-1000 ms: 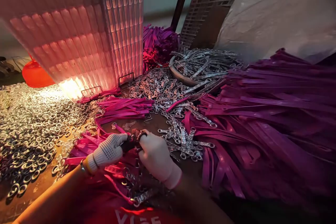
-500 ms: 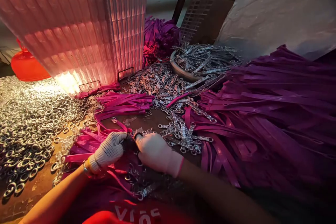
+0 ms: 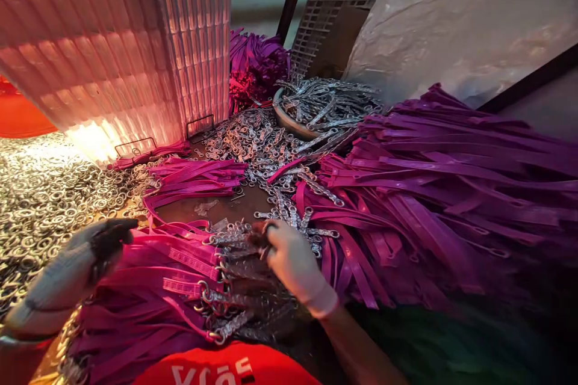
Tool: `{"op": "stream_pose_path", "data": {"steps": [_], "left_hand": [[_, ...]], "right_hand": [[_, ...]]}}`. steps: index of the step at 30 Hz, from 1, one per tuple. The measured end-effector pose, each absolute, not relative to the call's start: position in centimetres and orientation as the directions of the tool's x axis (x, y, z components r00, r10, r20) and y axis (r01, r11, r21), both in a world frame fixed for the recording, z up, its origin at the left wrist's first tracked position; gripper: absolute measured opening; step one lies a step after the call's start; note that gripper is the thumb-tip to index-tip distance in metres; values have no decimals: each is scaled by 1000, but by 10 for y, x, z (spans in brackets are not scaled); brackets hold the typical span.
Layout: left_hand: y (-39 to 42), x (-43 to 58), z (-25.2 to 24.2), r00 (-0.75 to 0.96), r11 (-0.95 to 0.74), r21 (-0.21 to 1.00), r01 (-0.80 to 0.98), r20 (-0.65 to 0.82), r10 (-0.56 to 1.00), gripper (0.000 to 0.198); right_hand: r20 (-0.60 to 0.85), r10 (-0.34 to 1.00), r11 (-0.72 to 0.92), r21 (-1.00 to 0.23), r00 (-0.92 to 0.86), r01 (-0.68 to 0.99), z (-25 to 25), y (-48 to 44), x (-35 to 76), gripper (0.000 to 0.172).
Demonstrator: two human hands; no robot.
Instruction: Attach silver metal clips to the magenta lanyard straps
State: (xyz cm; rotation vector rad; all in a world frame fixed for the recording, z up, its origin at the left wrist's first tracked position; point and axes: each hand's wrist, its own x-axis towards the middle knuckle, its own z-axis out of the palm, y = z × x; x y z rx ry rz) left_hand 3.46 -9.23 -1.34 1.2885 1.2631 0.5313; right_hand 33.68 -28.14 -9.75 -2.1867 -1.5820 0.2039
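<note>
My left hand (image 3: 72, 271), in a white glove with dark fingertips, is at the left between the magenta straps and the loose metal rings (image 3: 36, 192). Its fingers stretch to the right, apart from each other and blurred, with nothing visible in them. My right hand (image 3: 295, 261), also gloved, has its fingers curled together at the silver ring-ended links (image 3: 239, 237); what they pinch, if anything, is hidden. Before me lies a row of magenta straps (image 3: 180, 252), joined to silver links by metal rings.
A ribbed translucent panel (image 3: 121, 42) stands at the back left, lit from behind, near a red lampshade (image 3: 20, 111). A bowl (image 3: 293, 123) brims with silver links. Many magenta straps (image 3: 428, 192) heap at the right. A smaller strap bundle (image 3: 198, 174) lies mid-table.
My hands, together over the straps before, have parted. The left swung left toward the rings; the right moved slightly right. The view has turned right.
</note>
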Motion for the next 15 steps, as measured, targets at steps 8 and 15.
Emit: {"op": "stream_pose_path", "data": {"steps": [8, 15], "left_hand": [[-133, 139, -48, 721, 885, 414, -213, -545, 429, 20], [-145, 157, -62, 715, 858, 421, -293, -500, 489, 14]], "right_hand": [[-60, 920, -390, -191, 386, 901, -163, -266, 383, 33], [306, 879, -62, -686, 365, 725, -106, -275, 350, 30]]}}
